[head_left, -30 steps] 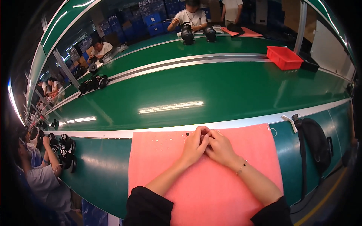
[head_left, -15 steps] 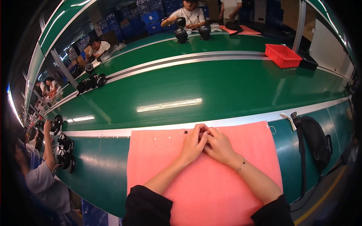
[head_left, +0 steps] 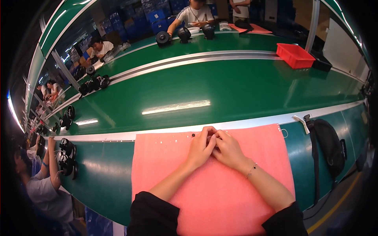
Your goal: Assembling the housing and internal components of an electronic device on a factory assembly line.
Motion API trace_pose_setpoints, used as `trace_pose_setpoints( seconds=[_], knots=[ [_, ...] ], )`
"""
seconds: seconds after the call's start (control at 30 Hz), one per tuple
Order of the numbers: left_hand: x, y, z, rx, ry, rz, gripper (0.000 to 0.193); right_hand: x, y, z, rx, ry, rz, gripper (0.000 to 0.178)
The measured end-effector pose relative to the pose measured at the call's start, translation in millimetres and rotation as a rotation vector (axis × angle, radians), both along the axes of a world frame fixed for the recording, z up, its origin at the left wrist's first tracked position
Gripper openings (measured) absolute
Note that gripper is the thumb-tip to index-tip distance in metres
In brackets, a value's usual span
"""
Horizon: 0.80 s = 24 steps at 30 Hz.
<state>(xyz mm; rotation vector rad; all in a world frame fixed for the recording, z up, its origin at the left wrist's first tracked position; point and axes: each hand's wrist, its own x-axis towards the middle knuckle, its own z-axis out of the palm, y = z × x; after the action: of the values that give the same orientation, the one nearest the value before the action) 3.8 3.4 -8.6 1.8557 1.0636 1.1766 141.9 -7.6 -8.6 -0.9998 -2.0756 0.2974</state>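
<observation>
My left hand (head_left: pixel 200 150) and my right hand (head_left: pixel 229 151) meet above the far edge of a pink foam sheet (head_left: pixel 212 200). Their fingers are bent and pressed together at the tips. Whatever may be between them is hidden by the fingers. A small black round piece (head_left: pixel 193 135) lies on the foam just left of my left fingertips. Several tiny shiny bits (head_left: pixel 168 142) are scattered farther left on the sheet.
Beyond the foam runs a green conveyor belt (head_left: pixel 236 90) with a red bin (head_left: pixel 295 57) at its far right. A black bag (head_left: pixel 330 149) lies to my right. Black round devices (head_left: pixel 69 159) stand at left beside a co-worker (head_left: pixel 47 192); another person (head_left: pixel 195 17) sits opposite.
My hands stay joined in nearly the same place. The person opposite has lowered a black round device to the left. At left, a device sits on the belt, away from the co-worker's hand.
</observation>
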Motion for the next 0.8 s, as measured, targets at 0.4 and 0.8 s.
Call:
trace_pose_setpoints(
  seconds=[0.4, 0.8],
  knots=[
    [-0.2, 3.2, 9.6, -0.057, 0.008, -0.048, 0.018, 0.7, 7.1, 2.7, -0.047, -0.018, -0.004, 0.016],
    [-0.1, 5.5, -0.7, -0.035, -0.016, -0.019, 0.021, -4.4, 5.5, -6.0, -0.036, -0.013, -0.043, 0.015]
  ],
)
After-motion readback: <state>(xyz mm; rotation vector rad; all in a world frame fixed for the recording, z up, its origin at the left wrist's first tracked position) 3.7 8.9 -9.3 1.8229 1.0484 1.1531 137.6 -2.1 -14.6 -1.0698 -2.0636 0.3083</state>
